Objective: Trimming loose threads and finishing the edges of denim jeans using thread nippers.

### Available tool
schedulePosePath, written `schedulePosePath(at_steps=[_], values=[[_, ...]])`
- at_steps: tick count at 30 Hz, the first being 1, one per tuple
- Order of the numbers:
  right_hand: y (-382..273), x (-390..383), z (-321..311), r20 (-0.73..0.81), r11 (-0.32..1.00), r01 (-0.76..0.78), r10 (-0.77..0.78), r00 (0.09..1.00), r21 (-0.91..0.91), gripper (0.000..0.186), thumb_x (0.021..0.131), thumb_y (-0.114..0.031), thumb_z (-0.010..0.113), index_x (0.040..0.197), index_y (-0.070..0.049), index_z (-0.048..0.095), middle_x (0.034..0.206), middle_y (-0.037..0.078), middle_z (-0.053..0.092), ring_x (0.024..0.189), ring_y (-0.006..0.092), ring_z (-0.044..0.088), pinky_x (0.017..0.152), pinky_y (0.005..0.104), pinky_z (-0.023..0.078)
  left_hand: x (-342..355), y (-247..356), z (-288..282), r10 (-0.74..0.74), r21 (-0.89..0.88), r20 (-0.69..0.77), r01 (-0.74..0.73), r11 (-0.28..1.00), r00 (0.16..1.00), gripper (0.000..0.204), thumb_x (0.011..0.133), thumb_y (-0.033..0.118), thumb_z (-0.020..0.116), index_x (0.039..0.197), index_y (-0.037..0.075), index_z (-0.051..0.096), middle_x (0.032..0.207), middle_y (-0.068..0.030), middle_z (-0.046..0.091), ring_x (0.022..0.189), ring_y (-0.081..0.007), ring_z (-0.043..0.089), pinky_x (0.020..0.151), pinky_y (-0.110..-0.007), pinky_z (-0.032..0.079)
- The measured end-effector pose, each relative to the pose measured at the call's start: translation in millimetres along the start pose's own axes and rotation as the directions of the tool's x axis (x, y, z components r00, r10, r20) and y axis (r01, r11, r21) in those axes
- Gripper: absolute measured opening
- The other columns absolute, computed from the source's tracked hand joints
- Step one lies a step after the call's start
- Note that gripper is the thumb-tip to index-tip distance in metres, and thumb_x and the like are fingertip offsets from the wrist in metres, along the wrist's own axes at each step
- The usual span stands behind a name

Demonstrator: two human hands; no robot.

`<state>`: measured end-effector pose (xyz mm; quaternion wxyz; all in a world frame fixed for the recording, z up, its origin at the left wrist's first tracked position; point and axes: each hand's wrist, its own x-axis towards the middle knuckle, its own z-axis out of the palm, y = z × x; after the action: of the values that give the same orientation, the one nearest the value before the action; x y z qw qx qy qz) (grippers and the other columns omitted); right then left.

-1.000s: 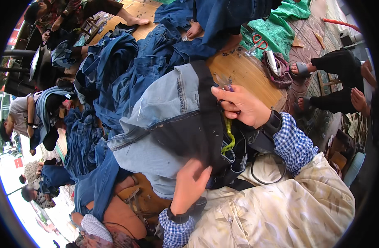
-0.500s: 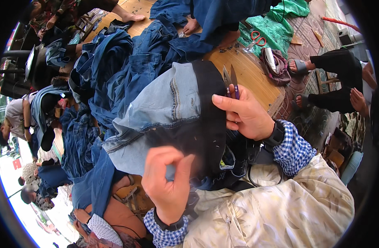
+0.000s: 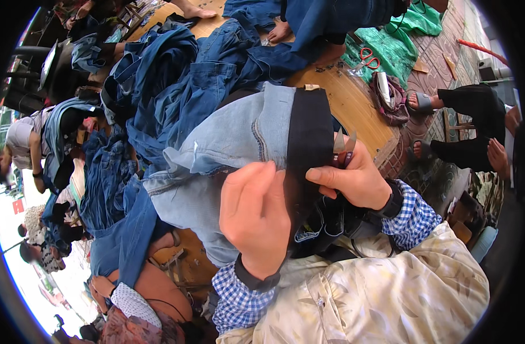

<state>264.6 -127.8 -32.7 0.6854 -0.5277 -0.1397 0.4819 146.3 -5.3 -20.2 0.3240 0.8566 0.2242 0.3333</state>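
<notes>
A pair of jeans [image 3: 228,129], turned inside out so its pale side shows, lies spread before me with a wide black waistband [image 3: 308,129]. My right hand [image 3: 357,180] grips the waistband's edge, thumb on top. The same hand holds thread snips [image 3: 350,143], their two pointed blades sticking up apart above the fingers. My left hand [image 3: 255,215] is closed in a pinch over the pale cloth, fingertips beside the seam near the waistband. Whatever is between those fingertips is too small to make out.
Heaped blue jeans [image 3: 185,86] cover much of the wooden table [image 3: 354,109]. Beyond it lie red-handled scissors [image 3: 369,58], a green plastic sheet [image 3: 388,46] and a plaid pouch [image 3: 390,106]. Other people sit or stand around, one in dark trousers [image 3: 468,112] at right.
My left hand has moved up and right, from below the jeans' seam to beside it near the waistband. The right hand's snips sit lower, and the jeans have shifted slightly right.
</notes>
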Motion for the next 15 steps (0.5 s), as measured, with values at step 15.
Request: schedulePosePath(at_steps=[15], values=[[10,-10,5,-0.115,1.000,-0.012,0.013,0.993,0.010,0.013,0.090,-0.009,0.069,0.100,-0.005,0.062,0.075,-0.003,0.058,0.052,0.0045,0.049,0.045,0.0221,0.037,-17,-9,-4,-0.353,-0.655,0.173,0.375,0.656,0.919,0.011,0.102,0.006,0.047,0.093,0.002,0.051,0.095,-0.0058,0.053,0.078,-0.0116,0.045,0.074,-0.024,0.039]])
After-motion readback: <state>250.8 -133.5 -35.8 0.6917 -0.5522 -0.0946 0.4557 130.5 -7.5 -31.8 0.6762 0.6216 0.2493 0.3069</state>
